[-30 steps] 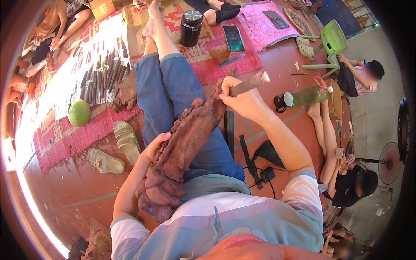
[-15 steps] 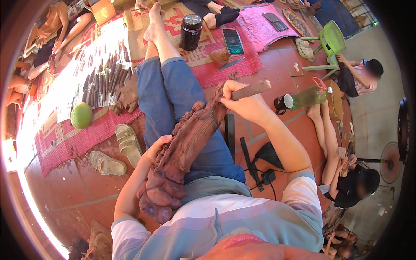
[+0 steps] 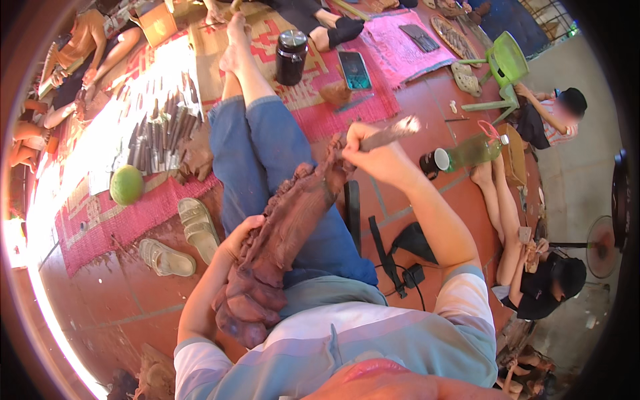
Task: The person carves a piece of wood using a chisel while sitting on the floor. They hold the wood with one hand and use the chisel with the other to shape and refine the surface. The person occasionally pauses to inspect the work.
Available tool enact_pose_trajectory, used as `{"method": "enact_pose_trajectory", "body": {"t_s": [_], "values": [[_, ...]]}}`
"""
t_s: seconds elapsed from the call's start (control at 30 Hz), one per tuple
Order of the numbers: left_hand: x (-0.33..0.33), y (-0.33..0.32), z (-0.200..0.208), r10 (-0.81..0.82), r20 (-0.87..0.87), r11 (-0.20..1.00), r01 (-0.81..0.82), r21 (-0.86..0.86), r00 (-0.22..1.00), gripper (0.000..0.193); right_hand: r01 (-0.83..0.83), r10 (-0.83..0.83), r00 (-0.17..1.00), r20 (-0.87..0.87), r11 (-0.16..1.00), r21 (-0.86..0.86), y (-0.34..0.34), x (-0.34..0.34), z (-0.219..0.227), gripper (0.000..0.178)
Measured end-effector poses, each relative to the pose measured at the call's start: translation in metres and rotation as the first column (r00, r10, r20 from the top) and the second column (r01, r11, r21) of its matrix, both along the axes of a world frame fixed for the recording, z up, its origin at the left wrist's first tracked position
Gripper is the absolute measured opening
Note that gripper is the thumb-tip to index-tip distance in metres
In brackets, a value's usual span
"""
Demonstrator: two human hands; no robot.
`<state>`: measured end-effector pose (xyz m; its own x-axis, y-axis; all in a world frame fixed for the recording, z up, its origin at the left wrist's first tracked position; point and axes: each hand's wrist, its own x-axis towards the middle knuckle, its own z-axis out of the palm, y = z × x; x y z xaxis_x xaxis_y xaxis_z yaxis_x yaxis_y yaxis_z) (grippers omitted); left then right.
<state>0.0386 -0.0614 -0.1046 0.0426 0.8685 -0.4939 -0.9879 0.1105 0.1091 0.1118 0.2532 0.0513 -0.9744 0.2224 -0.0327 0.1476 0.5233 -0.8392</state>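
Observation:
A long reddish-brown wood carving [image 3: 293,227] lies slantwise across my lap, with rounded lobes at its near end and a bumpy ridge on its left side. My left hand [image 3: 244,235] grips that left edge, fingers bent over it and partly hidden. At the far end, my right hand [image 3: 383,159] is closed around a carving chisel [image 3: 393,132]. Its handle sticks out to the upper right, slightly blurred. The working tip, down by the carving's surface, is too small to make out.
Many carving tools [image 3: 163,130] lie on white paper, left, near a green round fruit [image 3: 127,185]. Sandals [image 3: 167,257] rest nearby. A dark flask [image 3: 291,57] and phone [image 3: 355,70] are ahead. A cup [image 3: 435,162] and green bottle [image 3: 475,154] stand right; other people sit around.
My right hand and the chisel have shifted very slightly, and the handle is more blurred. The whole view has moved a little. Both grips stay the same.

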Motion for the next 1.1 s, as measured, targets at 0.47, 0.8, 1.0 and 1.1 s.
{"method": "enact_pose_trajectory", "body": {"t_s": [0.47,0.8,1.0,1.1], "values": [[0.004,0.009,-0.006,-0.013,0.15,0.847,-0.069,0.528,0.989,0.054,0.036,-0.021,0.998,-0.067,0.971,0.235,-0.021,-0.015,-0.006,0.016],[0.017,0.006,-0.004,0.089,-0.052,0.92,-0.062,0.387,0.995,0.056,-0.009,0.043,0.976,-0.215,0.987,0.159,-0.038,-0.021,0.008,0.014],[0.015,-0.01,-0.014,0.161,0.015,0.9,-0.153,0.408,0.987,0.058,0.039,-0.09,0.93,-0.356,0.988,-0.148,-0.045,-0.009,-0.01,0.008],[0.014,-0.011,-0.014,0.153,0.052,0.886,-0.161,0.436,0.987,0.06,0.107,-0.192,0.886,-0.422,0.97,-0.216,-0.046,-0.002,-0.03,0.01]]}}
